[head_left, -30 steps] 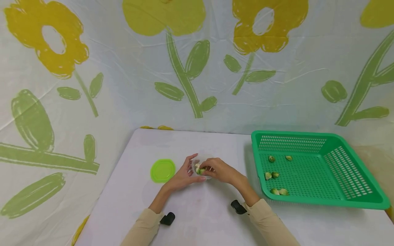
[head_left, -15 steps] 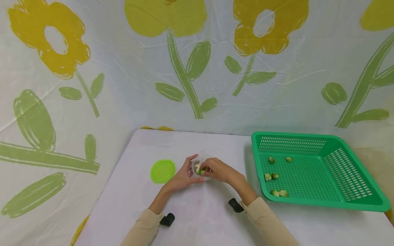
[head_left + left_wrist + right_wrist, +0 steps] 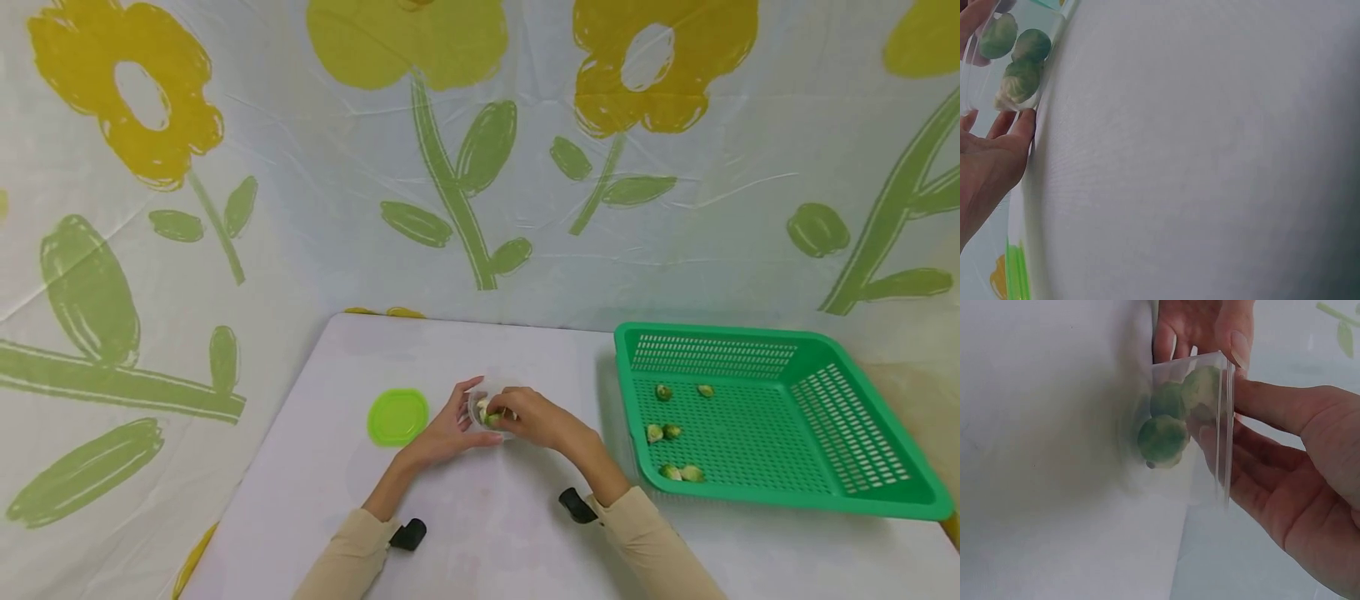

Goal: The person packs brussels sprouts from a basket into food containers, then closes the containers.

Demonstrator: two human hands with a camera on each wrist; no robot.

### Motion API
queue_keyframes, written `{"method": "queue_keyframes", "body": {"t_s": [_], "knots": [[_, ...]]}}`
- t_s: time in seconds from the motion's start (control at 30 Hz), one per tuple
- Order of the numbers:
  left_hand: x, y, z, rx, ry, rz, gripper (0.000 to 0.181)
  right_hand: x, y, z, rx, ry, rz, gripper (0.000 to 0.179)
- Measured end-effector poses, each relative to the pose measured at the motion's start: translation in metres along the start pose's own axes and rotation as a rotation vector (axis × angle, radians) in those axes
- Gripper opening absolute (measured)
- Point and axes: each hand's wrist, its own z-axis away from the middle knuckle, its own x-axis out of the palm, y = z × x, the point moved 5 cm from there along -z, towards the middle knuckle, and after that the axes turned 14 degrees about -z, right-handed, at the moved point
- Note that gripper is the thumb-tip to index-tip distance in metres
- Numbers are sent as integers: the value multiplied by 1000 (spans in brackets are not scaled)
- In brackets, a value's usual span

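A small clear plastic container (image 3: 1179,478) stands on the white table with several Brussels sprouts (image 3: 1163,439) inside. My left hand (image 3: 446,432) holds it from the left, fingers behind and thumb along the near side. In the left wrist view, the left fingertips (image 3: 1025,122) lie against its wall near the bottom. My right hand (image 3: 538,418) reaches over the rim from the right, fingers down inside the container. Between its thumb and fingers it pinches a sprout (image 3: 492,420), partly hidden by the hand. To the left of the container lies a bright green lid (image 3: 397,417).
At the right stands a large green perforated basket (image 3: 750,492). Several more sprouts (image 3: 671,432) lie along its left side. Behind the table (image 3: 480,533) hangs a white cloth (image 3: 315,167) printed with flowers. Each wrist wears a black camera (image 3: 408,534).
Both hands stay at the container, the right fingers shifting only slightly inside it. The head view has tilted a little. Basket and lid stay where they were.
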Motion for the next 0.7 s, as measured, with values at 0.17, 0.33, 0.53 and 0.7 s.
{"method": "queue_keyframes", "body": {"t_s": [0.17, 0.33, 0.53, 0.7], "knots": [[1, 1, 0, 17, -7, -5, 103, 2, 4, -1, 3, -17, -40, 10], [1, 1, 0, 23, -5, -5, 101, 1, 5, -4, 8, 3, -83, 10], [1, -1, -1, 23, -4, 1, 100, 1, 6, -11, 42, 8, -44, 7], [0, 0, -2, 28, -6, 12, 101, 4, 9, -14, 73, -8, 22, 5]]}}
